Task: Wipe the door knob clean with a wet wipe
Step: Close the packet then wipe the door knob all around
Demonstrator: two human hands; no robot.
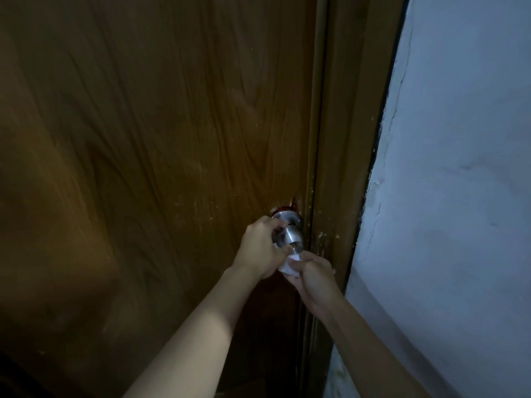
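Steadying the door knob [288, 235] with my left hand [260, 249], fingers curled round its left side | right hand [311, 275] pinched shut on the wet wipe [288, 265], just below the knob, touching its underside | knob: brushed steel, rounded, axis pointing out of the grained wooden door [143, 139] | judge next wipe goes upward.

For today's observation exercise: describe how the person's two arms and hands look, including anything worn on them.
Both forearms are bare as far as the picture shows: no sleeves are in view. The left hand and right hand wear no gloves, and no watch, bracelet or ring can be seen. The dim light could hide small details or markings.
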